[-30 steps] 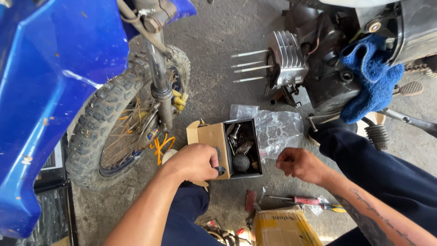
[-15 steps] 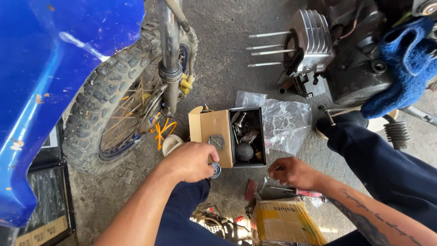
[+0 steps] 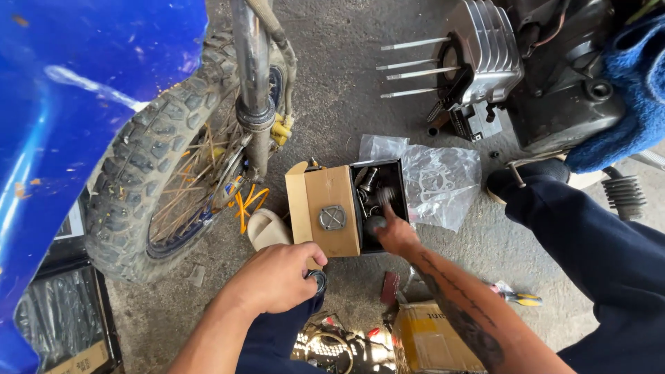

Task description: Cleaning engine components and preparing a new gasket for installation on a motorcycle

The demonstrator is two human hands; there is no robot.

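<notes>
Left hand (image 3: 273,280) clamped on a small round metal ring (image 3: 318,280) beside the open cardboard box (image 3: 332,218) on the concrete floor (image 3: 332,104), right hand (image 3: 396,235) reaching inside among loose metal parts (image 3: 370,187), fingers blurred, closure unclear.

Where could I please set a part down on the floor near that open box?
Bare concrete lies between the tyre and the engine studs, above the box, and right of the plastic bag. Below the box it is crowded with tools and a carton.
</notes>
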